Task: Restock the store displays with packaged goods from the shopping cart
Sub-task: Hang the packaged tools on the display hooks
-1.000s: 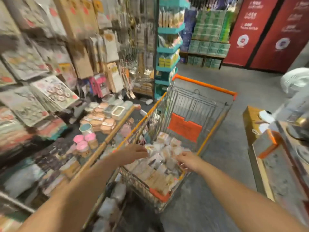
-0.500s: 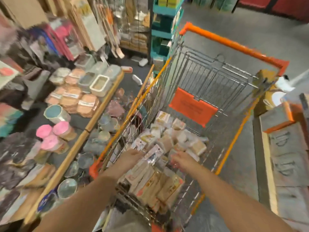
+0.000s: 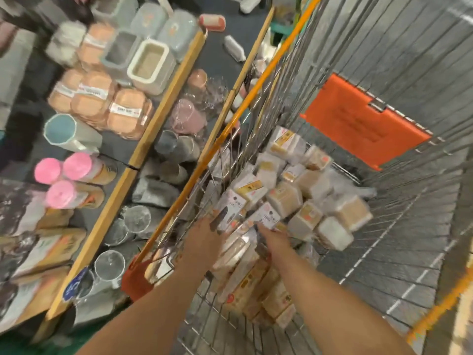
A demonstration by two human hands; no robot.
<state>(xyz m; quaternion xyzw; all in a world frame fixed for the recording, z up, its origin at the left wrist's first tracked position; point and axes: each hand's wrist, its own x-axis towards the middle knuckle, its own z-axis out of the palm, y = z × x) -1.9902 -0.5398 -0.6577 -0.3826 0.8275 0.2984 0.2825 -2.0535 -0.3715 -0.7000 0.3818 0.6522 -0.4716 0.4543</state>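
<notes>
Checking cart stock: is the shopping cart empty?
No, the shopping cart holds a pile of packaged goods, and both hands reach into it.

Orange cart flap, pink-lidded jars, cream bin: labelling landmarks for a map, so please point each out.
orange cart flap (image 3: 358, 121): head view, middle of its flat face.
pink-lidded jars (image 3: 76, 165): head view, lid of the rightmost jar.
cream bin (image 3: 133, 73): head view, near rim.

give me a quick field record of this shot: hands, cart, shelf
left hand: in the cart, on a flat pack; grip unclear from blur
right hand: in the cart at another pack; grip unclear
cart: wire, orange trim, holds a heap of small packs
shelf: left of the cart, holds pink-lidded jars and boxes
stage: reaching in, nothing lifted out
</notes>
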